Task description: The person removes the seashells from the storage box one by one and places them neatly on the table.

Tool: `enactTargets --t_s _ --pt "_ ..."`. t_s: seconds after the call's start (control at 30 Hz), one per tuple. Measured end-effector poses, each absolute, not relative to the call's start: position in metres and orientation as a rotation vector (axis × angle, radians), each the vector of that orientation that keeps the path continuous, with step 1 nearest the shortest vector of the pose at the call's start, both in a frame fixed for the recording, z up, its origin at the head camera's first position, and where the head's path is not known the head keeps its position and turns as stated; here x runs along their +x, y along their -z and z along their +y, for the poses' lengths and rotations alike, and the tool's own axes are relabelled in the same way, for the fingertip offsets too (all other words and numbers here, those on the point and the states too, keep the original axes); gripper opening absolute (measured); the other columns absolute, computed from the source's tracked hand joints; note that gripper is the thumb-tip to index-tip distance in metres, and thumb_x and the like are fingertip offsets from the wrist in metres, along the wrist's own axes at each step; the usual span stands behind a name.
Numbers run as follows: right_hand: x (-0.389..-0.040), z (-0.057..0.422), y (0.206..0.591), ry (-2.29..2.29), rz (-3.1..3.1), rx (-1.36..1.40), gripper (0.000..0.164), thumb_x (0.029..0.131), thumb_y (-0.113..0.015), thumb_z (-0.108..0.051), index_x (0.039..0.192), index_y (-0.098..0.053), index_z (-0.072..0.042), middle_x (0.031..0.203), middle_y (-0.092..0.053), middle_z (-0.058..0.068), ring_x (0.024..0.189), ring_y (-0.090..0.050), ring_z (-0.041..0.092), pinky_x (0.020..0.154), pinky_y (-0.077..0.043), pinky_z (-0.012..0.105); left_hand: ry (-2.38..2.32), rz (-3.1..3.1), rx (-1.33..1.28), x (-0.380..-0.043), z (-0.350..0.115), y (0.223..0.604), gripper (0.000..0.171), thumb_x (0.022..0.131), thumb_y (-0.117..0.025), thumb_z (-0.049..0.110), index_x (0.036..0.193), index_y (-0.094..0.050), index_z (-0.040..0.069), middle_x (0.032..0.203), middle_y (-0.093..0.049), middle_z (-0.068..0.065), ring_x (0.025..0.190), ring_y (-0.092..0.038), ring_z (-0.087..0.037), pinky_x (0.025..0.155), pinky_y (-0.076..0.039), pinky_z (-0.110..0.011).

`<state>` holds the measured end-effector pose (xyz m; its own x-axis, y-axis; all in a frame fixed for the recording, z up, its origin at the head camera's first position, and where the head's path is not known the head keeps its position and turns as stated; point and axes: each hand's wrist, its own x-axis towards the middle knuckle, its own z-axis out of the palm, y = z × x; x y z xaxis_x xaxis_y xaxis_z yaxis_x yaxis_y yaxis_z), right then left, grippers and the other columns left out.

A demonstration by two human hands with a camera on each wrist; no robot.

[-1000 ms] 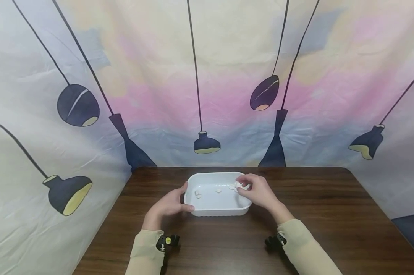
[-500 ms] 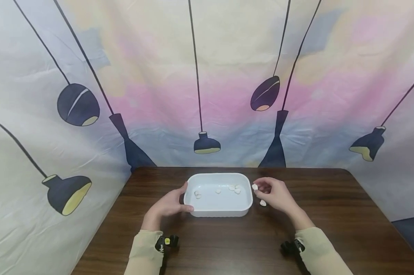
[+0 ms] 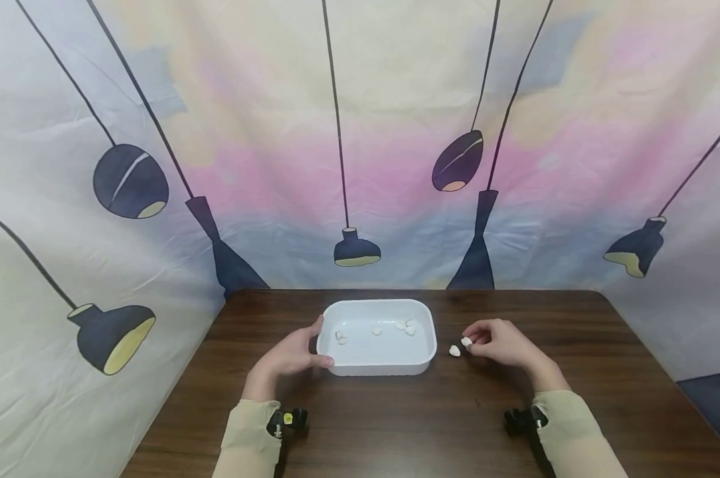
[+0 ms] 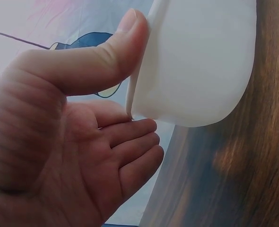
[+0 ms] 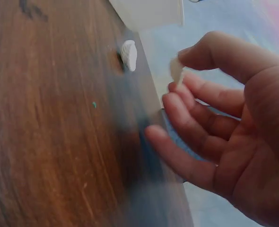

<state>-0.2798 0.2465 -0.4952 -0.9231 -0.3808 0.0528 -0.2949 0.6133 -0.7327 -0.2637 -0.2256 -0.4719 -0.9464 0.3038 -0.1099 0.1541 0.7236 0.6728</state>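
At the left end of a white rectangular dish (image 3: 376,370), my left hand (image 3: 291,352) holds the rim. The thumb (image 4: 125,42) and index finger touch it, while the other fingers lie outside the wall. My right hand (image 3: 506,342), to the right of the dish, pinches a small white shell (image 5: 176,71) between thumb and fingertips, just above the tabletop. A second shell (image 3: 454,350), ridged and white, lies on the table between that hand and the dish. Inside the dish are several pale shells (image 3: 410,330), some at the right, one in the middle (image 3: 376,331) and some at the left.
The brown wooden table (image 3: 396,425) carries the dish and the loose shell. Behind its far edge hangs a cloth (image 3: 396,166) printed with dark lamps. A small green speck (image 5: 94,104) shows on the wood in the right wrist view.
My right hand has moved out of the dish to the right, a shell pinched in its fingers, and down near the loose shell on the table. The left hand has stayed at the dish.
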Motion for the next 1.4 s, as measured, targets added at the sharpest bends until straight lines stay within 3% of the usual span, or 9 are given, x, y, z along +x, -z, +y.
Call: enactTargets --t_s 1.17,1.4 --pt "-0.282 0.243 0.513 1.132 2.711 -0.518 0.019 0.084 -0.083 -0.003 0.102 -0.076 -0.006 0.089 -0.069 -0.002 0.08 -0.062 0.015 0.069 -0.053 0.027 -1.031 2.709 0.37 -0.262 -0.225 0.469 0.11 0.085 -0.092 0.032 0.167 -0.026 -0.002 0.169 -0.035 -0.022 0.154 -0.038 -0.041 0.121 -0.033 -0.064" --pt "-0.28 0.242 0.514 1.148 2.715 -0.541 0.026 0.08 -0.084 -0.002 0.104 -0.074 -0.006 0.089 -0.067 -0.001 0.08 -0.061 0.015 0.069 -0.052 0.026 -1.032 2.708 0.378 -0.262 -0.225 0.469 0.111 0.084 -0.093 0.032 0.166 -0.027 -0.003 0.168 -0.037 -0.023 0.153 -0.04 -0.042 0.121 -0.033 -0.064"
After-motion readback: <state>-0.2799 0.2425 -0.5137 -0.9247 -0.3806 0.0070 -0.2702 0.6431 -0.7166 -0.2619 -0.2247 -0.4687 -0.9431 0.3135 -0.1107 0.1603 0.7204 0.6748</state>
